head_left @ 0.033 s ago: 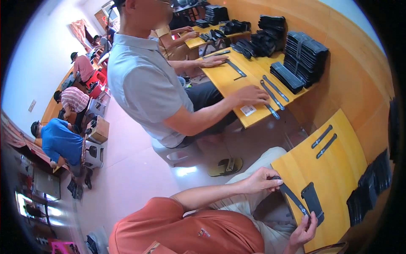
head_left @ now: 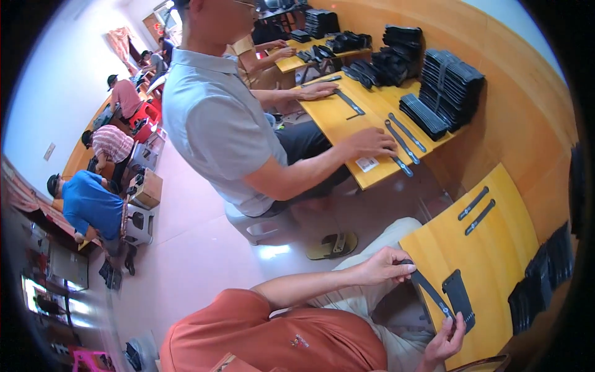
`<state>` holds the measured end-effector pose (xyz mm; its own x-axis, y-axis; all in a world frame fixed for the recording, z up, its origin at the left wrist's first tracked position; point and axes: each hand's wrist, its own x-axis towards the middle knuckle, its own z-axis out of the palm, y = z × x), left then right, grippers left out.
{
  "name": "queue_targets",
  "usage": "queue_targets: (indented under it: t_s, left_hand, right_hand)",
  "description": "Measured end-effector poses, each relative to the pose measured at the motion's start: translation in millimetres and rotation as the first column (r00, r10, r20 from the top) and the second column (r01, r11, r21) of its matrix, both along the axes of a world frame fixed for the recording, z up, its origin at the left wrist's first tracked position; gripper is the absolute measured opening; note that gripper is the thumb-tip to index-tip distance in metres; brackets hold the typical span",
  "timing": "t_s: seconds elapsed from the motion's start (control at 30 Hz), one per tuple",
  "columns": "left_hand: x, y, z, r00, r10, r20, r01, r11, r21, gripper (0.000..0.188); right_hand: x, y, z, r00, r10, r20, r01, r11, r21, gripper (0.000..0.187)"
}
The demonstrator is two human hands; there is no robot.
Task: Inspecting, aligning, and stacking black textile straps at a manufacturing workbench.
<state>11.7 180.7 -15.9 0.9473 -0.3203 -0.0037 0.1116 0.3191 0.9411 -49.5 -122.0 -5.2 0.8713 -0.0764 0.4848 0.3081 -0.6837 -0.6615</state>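
A narrow black strap [head_left: 429, 290] with a small pale mark near one end is stretched between my two hands over the near edge of the yellow table [head_left: 496, 273]. My left hand [head_left: 387, 266] pinches its upper end between thumb and fingers. The lower end is held by the fingertips of my right hand [head_left: 445, 342]. Beside the strap, a flat black piece [head_left: 457, 296] with a row of small notches or holes along one end lies on the table. Farther up the table, two more black straps [head_left: 476, 212] lie side by side.
Black stacked pieces [head_left: 542, 279] stand along the table's right side, by the wooden wall. A co-worker in a grey shirt [head_left: 217, 118] sits at another yellow table [head_left: 347, 139] with straps and a tall bundled black stack [head_left: 452, 87]. A sandal [head_left: 333, 245] rests on the floor.
The whole view has shifted very slightly; my hands hold the strap the same way.
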Motion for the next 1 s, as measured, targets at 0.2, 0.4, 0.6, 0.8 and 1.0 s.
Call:
queue_targets:
  t_s: [0.2, 0.4, 0.6, 0.8, 1.0]
  left_hand:
    - [-3.5, 1.2, 8.9, 1.0, 0.006, 0.021, -0.007, 0.999, 0.049, 0.028]
    - [-9.5, 4.3, 10.7, 0.991, 0.078, 0.109, -0.074, 0.997, -0.036, 0.023]
    - [-12.6, 16.9, 20.4, 0.988, 0.13, 0.088, -0.132, 0.991, 0.018, 0.021]
    - [-17.7, 22.8, 26.2, 0.978, 0.148, 0.145, -0.16, 0.984, 0.075, 0.019]
    - [-23.2, 8.2, 19.3, 0.978, 0.146, 0.147, -0.16, 0.983, 0.09, 0.017]
  right_hand:
    - [-6.6, 15.6, 21.3, 0.997, -0.064, 0.043, 0.069, 0.988, -0.14, 0.019]
    - [-0.6, 28.2, 20.2, 0.99, -0.118, 0.081, 0.109, 0.988, 0.105, 0.025]
    - [12.9, 21.8, 21.5, 0.928, 0.092, 0.36, 0.03, 0.947, -0.32, 0.019]
    - [16.8, 32.9, 36.3, 0.973, 0.064, 0.221, -0.036, 0.991, -0.128, 0.019]
    - [11.5, 7.3, 21.0, 0.98, 0.024, 0.195, -0.004, 0.995, -0.099, 0.022]
